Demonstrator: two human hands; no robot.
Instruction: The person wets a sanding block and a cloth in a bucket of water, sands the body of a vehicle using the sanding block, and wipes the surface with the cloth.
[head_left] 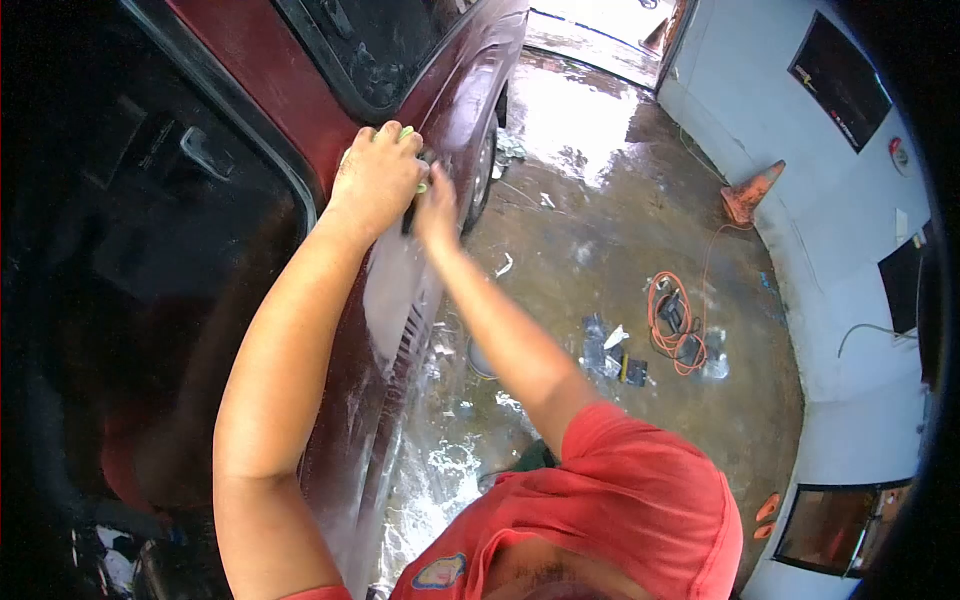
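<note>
My left hand (pixel 378 172) is closed, its fingers curled over a light green piece whose edges show beside the fingers; most of it is hidden, and I cannot tell its kind. It rests at the maroon vehicle body (pixel 335 420), just below the corner of a dark window (pixel 375 45). Right beside it, my right hand (pixel 437 208) is smeared by motion, fingers pointing up toward the left hand. A dark part of the bodywork shows near its wrist. Below the hands, a dull grey-white patch (pixel 395 295) runs down the vehicle's side, with white residue lower down.
A coiled orange cord (pixel 655 318) lies on the wet, stained floor (pixel 570 250), near dark sheets and scraps (pixel 600 345). An orange cone (pixel 750 195) leans by the pale wall (pixel 840 250). Orange slippers (pixel 767 508) sit at its foot. A wheel (pixel 485 170) shows further along the vehicle.
</note>
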